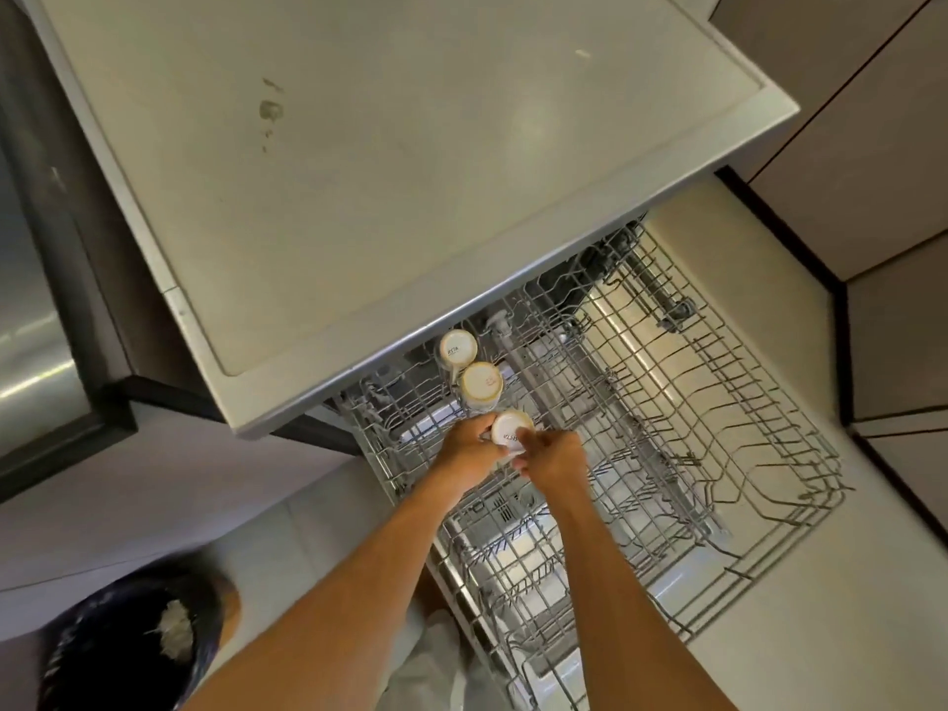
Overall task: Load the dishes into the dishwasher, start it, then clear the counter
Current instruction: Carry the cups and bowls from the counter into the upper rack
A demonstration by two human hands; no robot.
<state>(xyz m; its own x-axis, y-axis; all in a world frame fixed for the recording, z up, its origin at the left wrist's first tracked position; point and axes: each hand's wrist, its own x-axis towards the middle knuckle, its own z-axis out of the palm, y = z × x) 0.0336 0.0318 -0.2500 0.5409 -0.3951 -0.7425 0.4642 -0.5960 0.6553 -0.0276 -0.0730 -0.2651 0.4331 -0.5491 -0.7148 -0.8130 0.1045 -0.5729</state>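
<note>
1. The dishwasher stands open below the worktop (359, 146), with two wire racks pulled out over the pale floor (769, 669).
2. The upper rack (605, 382) carries three cups, bases up, in a row along its left side.
3. The far cup (458, 348) sits just at the worktop's edge. The middle cup (481, 381) stands just beside it, so close that the two look to be touching.
4. The near cup (510, 431) is next in the row, its white base tilted towards the camera, with lettering on it.
5. The left hand (469, 446) has its grip curled round the left side of the near cup.
6. The right hand (551, 456) meets the same cup from the right, its grip pinching it at the base rim with bent fingers.
7. Whether the near cup already rests on the rack wires I cannot tell; the hands hide its lower part.
8. The lower rack (800, 505) reaches further out to the right and holds only its own wire prongs.
9. Both bare forearms come up from the bottom edge of the view.
10. A dark bin bag (118, 654) with something pale inside sits on the floor at lower left.
11. A steel-fronted appliance (31, 325) stands at the far left, and brown cabinet fronts (872, 146) line the right.
</note>
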